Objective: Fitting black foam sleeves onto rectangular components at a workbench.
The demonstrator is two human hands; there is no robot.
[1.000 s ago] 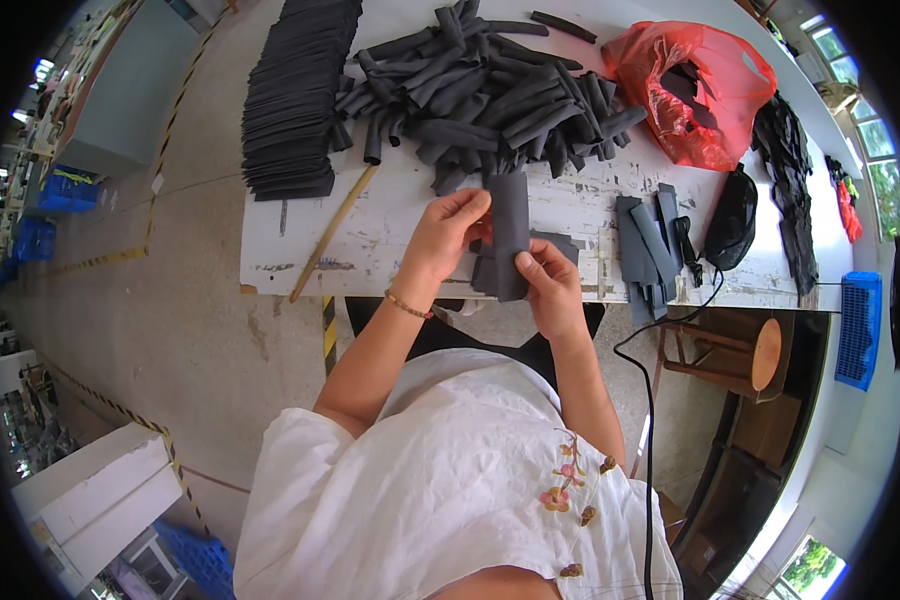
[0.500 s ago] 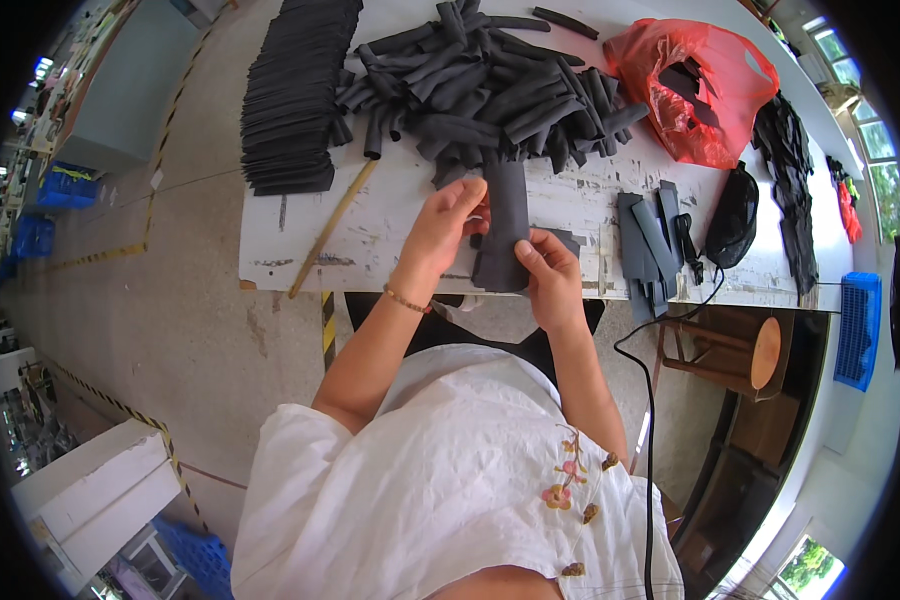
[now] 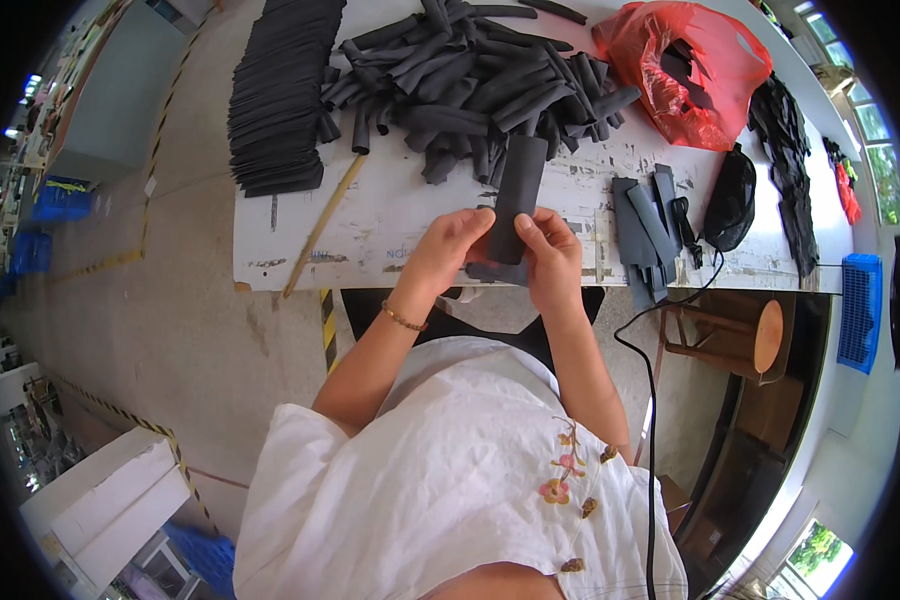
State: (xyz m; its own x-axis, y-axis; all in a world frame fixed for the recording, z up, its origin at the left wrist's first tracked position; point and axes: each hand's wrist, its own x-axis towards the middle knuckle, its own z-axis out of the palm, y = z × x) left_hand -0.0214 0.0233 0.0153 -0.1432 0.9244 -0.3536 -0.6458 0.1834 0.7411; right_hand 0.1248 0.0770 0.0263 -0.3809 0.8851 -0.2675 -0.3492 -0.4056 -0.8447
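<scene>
Both my hands hold one flat black foam strip [image 3: 517, 195] over the front edge of the white worktable [image 3: 390, 215]. My left hand [image 3: 448, 250] grips its lower left side and my right hand [image 3: 550, 255] pinches its lower right side. The strip stands up away from me, its far end near a heap of rolled black foam tubes [image 3: 470, 75]. A second dark piece [image 3: 498, 272] lies under my fingers.
A stack of flat black strips [image 3: 275, 100] lies far left, with a wooden stick [image 3: 320, 228] beside it. A red plastic bag [image 3: 695, 65], grey strips [image 3: 642, 225], a black pouch [image 3: 732, 195] and a black cable [image 3: 650, 400] are right. A wooden stool [image 3: 740, 335] stands below.
My hands have drawn closer together on the strip's lower end, and the strip now stands straighter.
</scene>
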